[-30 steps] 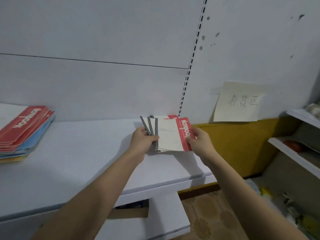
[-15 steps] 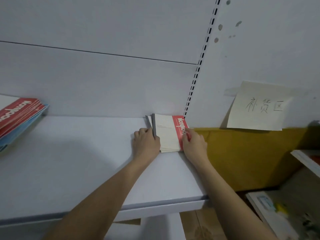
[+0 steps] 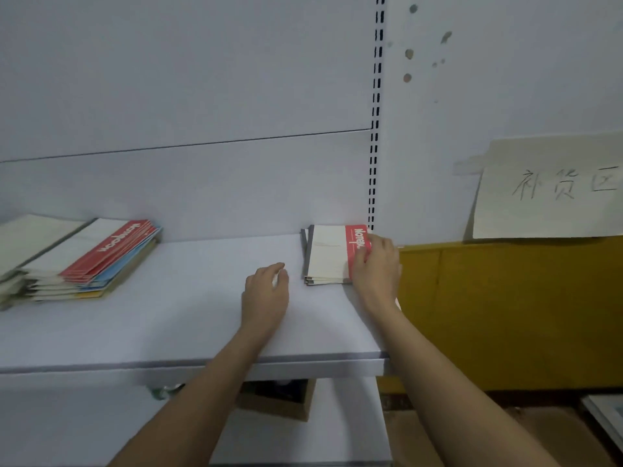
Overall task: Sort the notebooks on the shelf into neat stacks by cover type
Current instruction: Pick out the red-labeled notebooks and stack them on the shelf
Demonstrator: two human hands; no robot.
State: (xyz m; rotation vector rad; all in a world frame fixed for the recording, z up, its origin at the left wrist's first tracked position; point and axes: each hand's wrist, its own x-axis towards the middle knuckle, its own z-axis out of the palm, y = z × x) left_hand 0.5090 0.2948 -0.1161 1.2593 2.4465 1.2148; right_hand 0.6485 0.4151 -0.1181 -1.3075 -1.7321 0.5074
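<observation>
The small stack of notebooks lies at the shelf's back right corner, about two o'clock; the right hand touches its red edge, whether grasping I cannot tell; the left hand rests beside it, fingers relaxed, released; a bigger mixed pile sits at ten o'clock

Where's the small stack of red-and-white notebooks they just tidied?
The small stack of white notebooks with a red band lies at the back right of the white shelf, beside the slotted upright rail, with the right hand resting on its right edge.
</observation>
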